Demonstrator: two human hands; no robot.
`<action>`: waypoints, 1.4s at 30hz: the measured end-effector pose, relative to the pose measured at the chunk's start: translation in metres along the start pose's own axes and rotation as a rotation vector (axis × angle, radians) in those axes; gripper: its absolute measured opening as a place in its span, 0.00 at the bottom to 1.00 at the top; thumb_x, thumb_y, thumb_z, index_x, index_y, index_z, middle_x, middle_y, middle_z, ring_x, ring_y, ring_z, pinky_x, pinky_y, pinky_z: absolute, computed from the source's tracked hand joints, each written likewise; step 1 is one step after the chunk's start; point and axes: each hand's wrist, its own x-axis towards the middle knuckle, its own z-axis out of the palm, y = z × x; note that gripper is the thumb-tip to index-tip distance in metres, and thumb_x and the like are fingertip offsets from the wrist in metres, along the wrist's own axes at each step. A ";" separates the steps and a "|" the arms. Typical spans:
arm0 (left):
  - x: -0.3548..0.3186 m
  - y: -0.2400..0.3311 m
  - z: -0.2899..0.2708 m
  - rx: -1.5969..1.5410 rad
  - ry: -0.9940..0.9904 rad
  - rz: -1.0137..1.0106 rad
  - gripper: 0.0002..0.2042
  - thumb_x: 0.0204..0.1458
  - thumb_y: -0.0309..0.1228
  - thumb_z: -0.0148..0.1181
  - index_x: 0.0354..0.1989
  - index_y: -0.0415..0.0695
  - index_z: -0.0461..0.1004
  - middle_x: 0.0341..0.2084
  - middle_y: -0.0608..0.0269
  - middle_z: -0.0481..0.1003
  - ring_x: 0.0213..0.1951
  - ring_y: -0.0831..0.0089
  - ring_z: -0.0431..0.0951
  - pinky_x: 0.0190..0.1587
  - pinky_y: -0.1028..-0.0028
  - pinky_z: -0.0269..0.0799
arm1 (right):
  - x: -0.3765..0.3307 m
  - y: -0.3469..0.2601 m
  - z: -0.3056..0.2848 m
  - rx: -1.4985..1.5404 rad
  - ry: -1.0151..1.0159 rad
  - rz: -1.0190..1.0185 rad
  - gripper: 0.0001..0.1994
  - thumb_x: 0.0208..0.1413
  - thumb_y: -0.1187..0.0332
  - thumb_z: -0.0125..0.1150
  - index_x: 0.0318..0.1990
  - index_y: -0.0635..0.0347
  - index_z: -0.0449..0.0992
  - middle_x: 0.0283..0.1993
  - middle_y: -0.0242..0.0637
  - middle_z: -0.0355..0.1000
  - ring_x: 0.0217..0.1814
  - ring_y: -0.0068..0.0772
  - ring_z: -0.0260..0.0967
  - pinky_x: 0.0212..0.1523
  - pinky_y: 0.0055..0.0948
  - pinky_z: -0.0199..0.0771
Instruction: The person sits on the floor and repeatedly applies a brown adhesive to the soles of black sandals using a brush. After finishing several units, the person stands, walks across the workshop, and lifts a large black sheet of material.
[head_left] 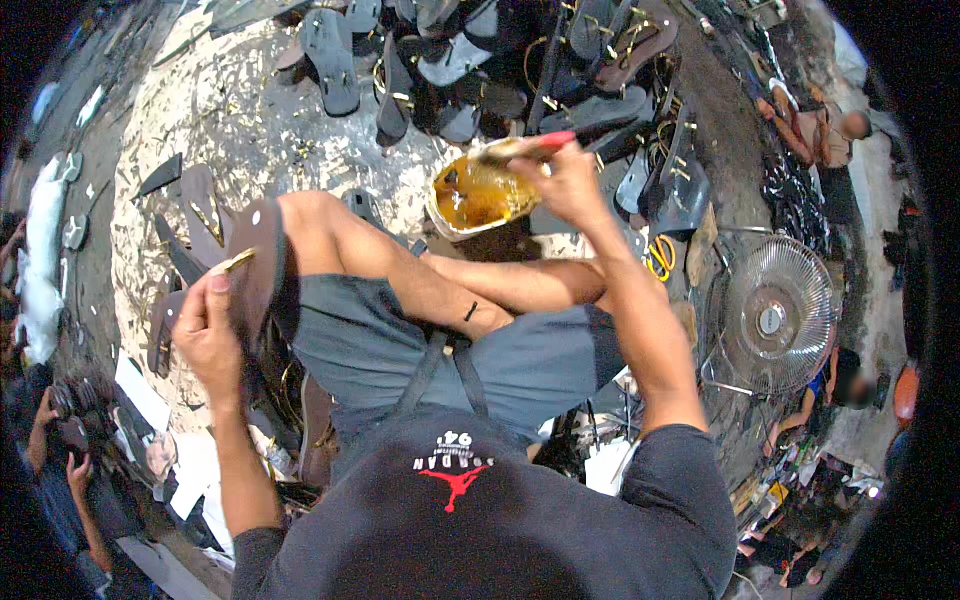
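Observation:
My left hand (210, 330) is closed at the edge of a dark brown sandal sole (263, 255), held tilted up beside my left knee. A small gold-coloured strip (240, 259) shows at the fingertips; whether it is fixed to the sole I cannot tell. In my right hand (568, 190) is a brush with a red handle (556, 141), its head blurred by motion. The brush is over the far right side of a pale tub (462, 235) of amber, glue-like liquid (480, 196). Whether the bristles touch the liquid cannot be made out.
Many dark sandals and soles (460, 60) lie piled beyond the tub. More soles (200, 205) rest left of my knee. Yellow-handled scissors (660, 257) and a fan (770, 315) stand to the right. Other people (830, 130) sit at both sides.

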 end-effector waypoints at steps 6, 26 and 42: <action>-0.017 0.025 0.071 0.558 -0.151 0.726 0.46 0.41 0.52 0.74 0.68 0.43 0.64 0.70 0.46 0.58 0.69 0.46 0.55 0.68 0.52 0.51 | -0.048 0.040 -0.101 -0.679 -0.089 -0.006 0.17 0.54 0.49 0.66 0.44 0.47 0.82 0.36 0.43 0.78 0.41 0.48 0.75 0.41 0.48 0.74; -0.078 0.100 0.126 -1.356 -0.645 -0.210 0.24 0.68 0.51 0.38 0.57 0.44 0.68 0.51 0.58 0.74 0.54 0.65 0.73 0.62 0.60 0.65 | -0.060 -0.169 -0.005 0.575 0.628 -0.401 0.15 0.56 0.74 0.64 0.51 0.58 0.75 0.49 0.42 0.75 0.48 0.48 0.71 0.47 0.40 0.71; -0.065 0.078 0.143 -1.631 -0.791 -0.313 0.33 0.65 0.59 0.39 0.64 0.42 0.67 0.58 0.54 0.73 0.57 0.59 0.74 0.63 0.57 0.67 | -0.087 -0.157 0.006 0.768 0.345 -0.459 0.13 0.53 0.73 0.69 0.47 0.59 0.78 0.42 0.39 0.76 0.46 0.43 0.73 0.47 0.37 0.71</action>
